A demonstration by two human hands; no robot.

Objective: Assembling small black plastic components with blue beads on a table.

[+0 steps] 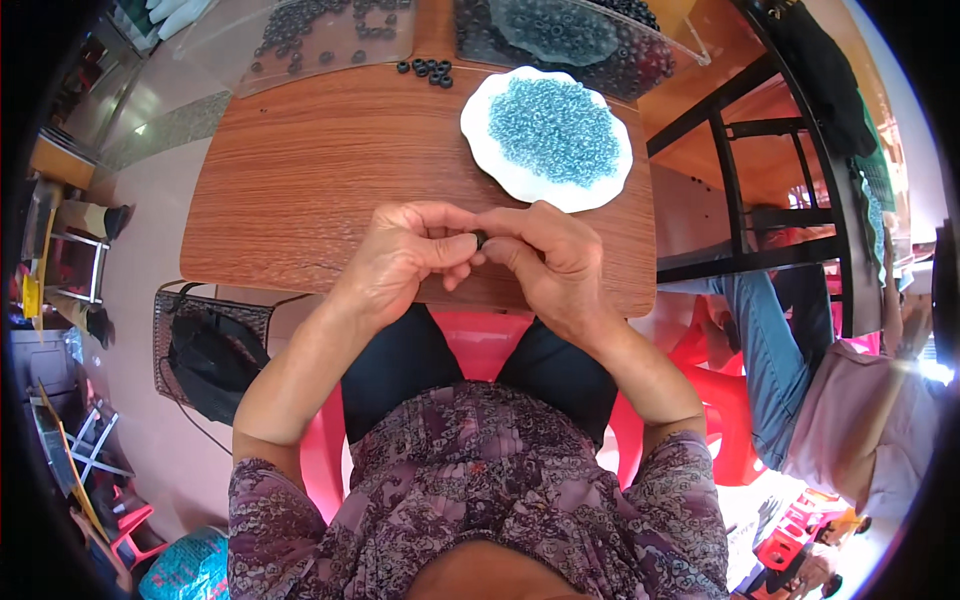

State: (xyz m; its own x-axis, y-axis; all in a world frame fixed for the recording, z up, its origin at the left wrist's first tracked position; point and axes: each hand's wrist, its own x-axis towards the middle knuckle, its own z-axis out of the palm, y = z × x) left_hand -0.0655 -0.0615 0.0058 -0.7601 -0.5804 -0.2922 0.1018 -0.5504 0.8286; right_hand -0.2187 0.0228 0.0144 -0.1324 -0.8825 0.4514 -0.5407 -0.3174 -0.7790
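My left hand (405,255) and my right hand (545,262) meet fingertip to fingertip over the near edge of a small wooden table (300,190). Between the fingertips of both hands sits a small black ring (480,239); both hands pinch it. Just beyond my right hand lies a white scalloped plate (490,160) heaped with pale blue beads (552,130). A small cluster of loose black rings (426,70) lies on the table farther back.
Two clear plastic sheets at the table's far edge carry more black rings (300,30) and dark and blue beads (570,40). I sit on a red plastic chair (480,340). Another person (830,400) sits at right. A black bag in a wire basket (205,355) is at left.
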